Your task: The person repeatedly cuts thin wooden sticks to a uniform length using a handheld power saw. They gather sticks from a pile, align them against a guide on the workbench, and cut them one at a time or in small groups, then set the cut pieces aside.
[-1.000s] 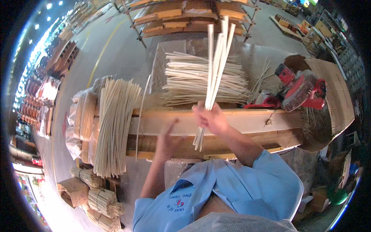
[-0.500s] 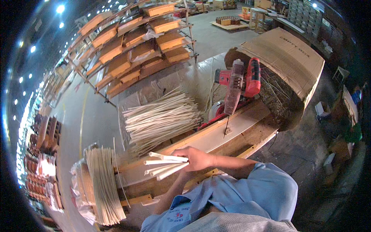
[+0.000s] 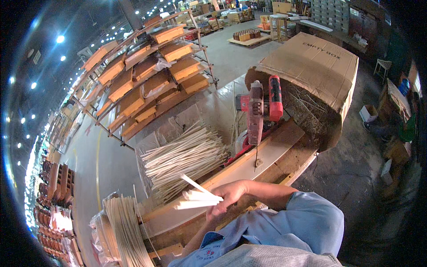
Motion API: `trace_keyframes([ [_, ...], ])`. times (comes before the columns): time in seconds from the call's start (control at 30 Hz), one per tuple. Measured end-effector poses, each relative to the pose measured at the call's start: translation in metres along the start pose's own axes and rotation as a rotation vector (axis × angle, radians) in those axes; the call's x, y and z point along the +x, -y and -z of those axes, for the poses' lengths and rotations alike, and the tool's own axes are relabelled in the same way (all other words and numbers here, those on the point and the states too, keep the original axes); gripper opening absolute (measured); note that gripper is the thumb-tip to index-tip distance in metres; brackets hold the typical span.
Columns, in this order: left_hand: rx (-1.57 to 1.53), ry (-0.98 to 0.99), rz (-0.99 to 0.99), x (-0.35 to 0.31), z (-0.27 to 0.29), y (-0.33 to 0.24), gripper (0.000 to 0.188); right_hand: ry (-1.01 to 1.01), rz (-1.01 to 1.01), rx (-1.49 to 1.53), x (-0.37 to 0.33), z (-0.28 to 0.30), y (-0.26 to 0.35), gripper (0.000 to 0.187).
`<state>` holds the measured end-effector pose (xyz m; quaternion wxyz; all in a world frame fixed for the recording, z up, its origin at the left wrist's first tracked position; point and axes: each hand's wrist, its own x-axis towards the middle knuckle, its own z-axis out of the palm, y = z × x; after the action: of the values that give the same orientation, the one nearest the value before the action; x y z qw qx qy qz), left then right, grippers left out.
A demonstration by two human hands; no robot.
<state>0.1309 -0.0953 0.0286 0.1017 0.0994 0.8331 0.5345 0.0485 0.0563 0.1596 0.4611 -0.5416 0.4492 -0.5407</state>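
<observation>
My right hand (image 3: 232,194) is closed around a small bunch of pale cut sticks (image 3: 198,204), held over the long saw bench (image 3: 271,157). Their cut ends point left, and one stick slants up away from the others. Below it my left forearm (image 3: 195,234) rises toward the same bunch; the left hand's fingers are hidden behind the right hand and the sticks. Past the bench lies a pile of pale sticks (image 3: 184,155). To the left a bundle of longer, thin pale rods (image 3: 126,229) rests across the bench end.
A red chop saw (image 3: 255,113) with a cloudy guard stands at the bench's back edge. Beside it, a large cardboard box (image 3: 311,62) lies open toward the bench, with offcuts inside. A rack (image 3: 155,75) of wooden panels stands beyond.
The view has shifted slightly. In my right hand the bunch has turned, its sticks closer together, with one now sticking up at a steeper slant.
</observation>
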Motion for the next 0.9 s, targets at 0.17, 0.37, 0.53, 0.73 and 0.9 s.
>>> trace_keyframes([
  [0.17,0.013,0.026,-0.001,0.002,-0.003,0.003,0.036,0.105,-0.103,0.021,0.002,0.008,-0.010,0.039],
  [0.37,0.026,0.016,0.000,-0.001,-0.005,0.009,0.032,-0.365,-0.231,-0.097,0.005,-0.014,-0.026,0.025],
  [0.53,0.087,0.039,-0.087,0.025,-0.015,-0.001,0.029,-0.652,-0.032,-0.365,-0.007,-0.006,-0.102,0.019],
  [0.73,0.366,-0.255,-0.316,-0.001,-0.011,-0.008,0.025,-0.588,-0.610,-0.730,-0.013,0.025,-0.035,0.038],
  [0.9,0.699,-0.561,-0.678,0.008,0.010,-0.056,0.034,-0.476,-0.900,-1.181,-0.068,0.029,-0.068,0.029],
])
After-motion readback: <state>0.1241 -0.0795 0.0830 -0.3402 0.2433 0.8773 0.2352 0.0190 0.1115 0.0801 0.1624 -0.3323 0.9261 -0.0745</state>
